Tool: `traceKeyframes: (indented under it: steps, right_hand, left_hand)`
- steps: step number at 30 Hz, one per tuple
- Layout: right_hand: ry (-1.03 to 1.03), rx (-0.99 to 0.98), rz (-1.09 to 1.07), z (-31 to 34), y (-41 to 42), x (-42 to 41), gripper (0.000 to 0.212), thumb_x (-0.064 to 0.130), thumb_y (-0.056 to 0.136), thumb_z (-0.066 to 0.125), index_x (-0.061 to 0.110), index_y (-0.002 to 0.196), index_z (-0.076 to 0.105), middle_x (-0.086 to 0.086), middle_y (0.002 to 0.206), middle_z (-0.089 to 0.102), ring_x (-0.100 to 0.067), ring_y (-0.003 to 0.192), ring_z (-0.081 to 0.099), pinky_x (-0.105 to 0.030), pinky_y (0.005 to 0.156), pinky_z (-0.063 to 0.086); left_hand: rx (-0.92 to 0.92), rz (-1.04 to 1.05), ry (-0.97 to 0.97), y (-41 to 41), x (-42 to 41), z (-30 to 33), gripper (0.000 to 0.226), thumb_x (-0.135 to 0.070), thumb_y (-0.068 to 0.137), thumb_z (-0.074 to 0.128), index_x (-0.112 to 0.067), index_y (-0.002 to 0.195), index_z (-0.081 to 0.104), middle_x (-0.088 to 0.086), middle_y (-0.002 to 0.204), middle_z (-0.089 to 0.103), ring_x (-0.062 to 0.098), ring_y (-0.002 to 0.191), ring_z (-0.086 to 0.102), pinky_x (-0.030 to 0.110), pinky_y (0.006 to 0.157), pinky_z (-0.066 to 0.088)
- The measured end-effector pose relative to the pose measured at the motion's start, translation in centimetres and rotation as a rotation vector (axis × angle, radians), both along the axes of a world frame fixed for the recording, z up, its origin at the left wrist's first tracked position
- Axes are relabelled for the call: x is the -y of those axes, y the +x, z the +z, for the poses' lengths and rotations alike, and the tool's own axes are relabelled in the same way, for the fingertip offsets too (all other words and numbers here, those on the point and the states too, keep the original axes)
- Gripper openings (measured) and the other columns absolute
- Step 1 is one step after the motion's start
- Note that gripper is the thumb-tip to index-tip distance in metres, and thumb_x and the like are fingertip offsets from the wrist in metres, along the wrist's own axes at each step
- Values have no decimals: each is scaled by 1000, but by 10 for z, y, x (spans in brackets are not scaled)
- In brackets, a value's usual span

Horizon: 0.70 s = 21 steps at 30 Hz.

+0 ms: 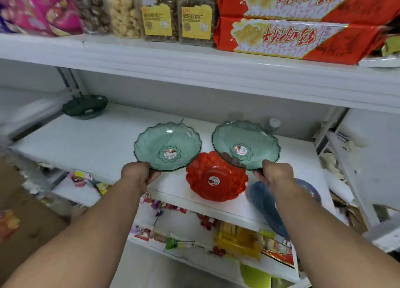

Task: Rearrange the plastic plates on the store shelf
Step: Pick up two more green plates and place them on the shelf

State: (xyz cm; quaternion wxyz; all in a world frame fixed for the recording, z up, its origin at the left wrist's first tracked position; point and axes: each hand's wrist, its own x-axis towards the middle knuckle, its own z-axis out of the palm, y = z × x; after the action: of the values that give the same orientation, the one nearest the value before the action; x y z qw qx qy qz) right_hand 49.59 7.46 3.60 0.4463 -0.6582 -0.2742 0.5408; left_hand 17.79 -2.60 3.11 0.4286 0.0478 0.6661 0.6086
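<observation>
A white store shelf (91,144) is spanning the whole view, with another shelf (194,60) running above it that is carrying red biscuit boxes (303,38), clear jars (177,16) with yellow labels and pink bags (36,8). Two bare forearms are reaching in from the bottom corners toward the middle shelf. The left hand (138,174) is gripping the near rim of a clear green plate (167,147), thumb on top and fingers curled under, and is holding it tilted above the shelf. The right hand (276,173) is closing on the near rim of a second green plate (245,144) in the same way, and that plate is overlapping the back edge of a red plate (216,178) sitting on the shelf between the two hands. A blue plate (264,199) is lying at the shelf's front edge, partly hidden under the right wrist. A dark green plate (85,106) is resting well apart at the back left corner of the shelf. Small round stickers are showing at the centres of the green and red plates. Below, blurred coloured packets (238,238) are filling a lower shelf.
</observation>
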Motion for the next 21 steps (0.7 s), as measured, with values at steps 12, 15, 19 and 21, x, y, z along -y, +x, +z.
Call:
traceKeyframes:
  steps: [12,15,19,21]
  right_hand:
    - [20,-34,167,1,-95,67,20,8,88,67,2,107,65,-13,98,71,-26,70,74,-29,53,62]
    - [23,-42,195,4,-128,78,8,3,90,64,2,98,64,-13,94,71,-28,74,74,-27,47,60]
    - [36,-49,181,-2,-181,90,14,1,88,63,-5,101,66,-14,83,71,-26,61,69,-26,41,57]
    - [55,-1,172,-5,-208,95,13,5,88,65,-4,97,64,-15,81,68,-25,57,65,-20,32,48]
  left_hand:
    - [-21,201,-2,-71,118,-6,22,4,91,54,6,111,61,20,100,73,33,72,72,21,29,46]
    - [-2,231,5,-111,133,-11,26,4,90,56,6,116,61,19,98,74,31,63,74,23,39,53]
    - [5,264,-34,-160,150,-7,20,0,94,51,4,113,59,18,95,73,26,49,71,22,35,50]
    - [7,277,-58,-180,158,-5,13,-2,95,49,-2,104,59,16,84,74,22,42,67,21,34,46]
